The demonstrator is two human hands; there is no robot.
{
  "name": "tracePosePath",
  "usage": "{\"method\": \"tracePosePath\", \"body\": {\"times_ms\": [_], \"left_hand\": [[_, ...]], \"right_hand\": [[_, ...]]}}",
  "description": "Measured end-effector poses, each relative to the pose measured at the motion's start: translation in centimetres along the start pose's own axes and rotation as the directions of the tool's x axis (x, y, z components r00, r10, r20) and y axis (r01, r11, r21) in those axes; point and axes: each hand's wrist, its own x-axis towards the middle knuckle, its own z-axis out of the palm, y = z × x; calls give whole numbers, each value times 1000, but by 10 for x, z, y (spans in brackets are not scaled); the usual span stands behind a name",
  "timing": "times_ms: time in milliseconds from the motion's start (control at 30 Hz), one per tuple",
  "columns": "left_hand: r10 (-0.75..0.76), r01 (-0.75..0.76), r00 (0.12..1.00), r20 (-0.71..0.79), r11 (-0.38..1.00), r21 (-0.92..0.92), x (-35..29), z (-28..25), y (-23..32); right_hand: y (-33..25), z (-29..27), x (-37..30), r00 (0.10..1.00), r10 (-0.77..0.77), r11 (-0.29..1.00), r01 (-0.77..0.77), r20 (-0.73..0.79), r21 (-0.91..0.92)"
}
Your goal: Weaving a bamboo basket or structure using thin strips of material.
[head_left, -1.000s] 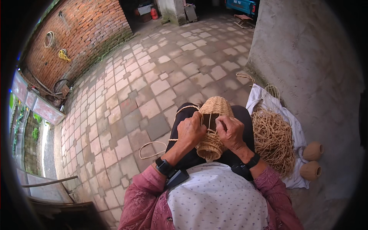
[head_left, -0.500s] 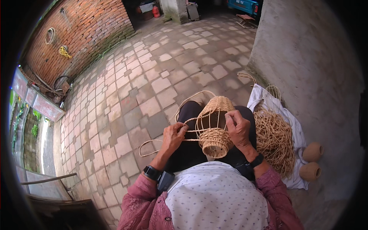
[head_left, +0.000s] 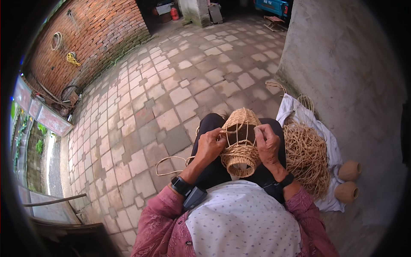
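Across my lap lies a woven straw basket point(head_left: 240, 152) with a round mouth facing me. Its middle shows an open gap spanned by several thin upright strands. My left hand point(head_left: 210, 145) is at the gap's left edge, fingers pinched on a straw cord point(head_left: 223, 132) there. On the other side, my right hand point(head_left: 268, 145) has its thumb and fingers closed at the gap's right edge; the exact strand between them is hidden. A loose loop of the cord hangs left of my left wrist.
Beside my right leg, a heap of straw cord point(head_left: 305, 158) rests on a white cloth point(head_left: 333, 150). Two small round brown pots point(head_left: 349, 170) stand to its right by a concrete wall point(head_left: 342, 77). Paving tiles point(head_left: 141, 115) stretch ahead toward a brick wall point(head_left: 94, 34).
My left hand has moved right, from pulling the cord out to the left up to the basket's edge. The stretched cord lines are gone; my right hand stays nearly in place.
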Motion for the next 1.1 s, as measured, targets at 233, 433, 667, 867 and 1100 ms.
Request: {"method": "tracePosePath", "body": {"times_ms": [233, 433, 667, 867, 1100], "left_hand": [[160, -182, 975, 152, 973, 142, 31, -3, 29], [-53, 56, 998, -29, 992, 112, 3, -24, 26], [-168, 282, 916, -365, 916, 286, -30, -87, -130], [-757, 749, 566, -326, 638, -180, -136, -195, -292], [-360, 583, 811, -462, 572, 577, -78, -162, -175]], "right_hand": [[50, -8, -12, 956, 292, 922, -277, -14, 270], [45, -16, -11, 959, 285, 941, -281, 6, 188], [47, -16, -9, 977, 213, 973, -211, -11, 98], [27, -38, 21, 999, 28, 997, -31, -40, -75], [-10, 4, 70, 773, -256, 967, 210, 581, 147]]}}
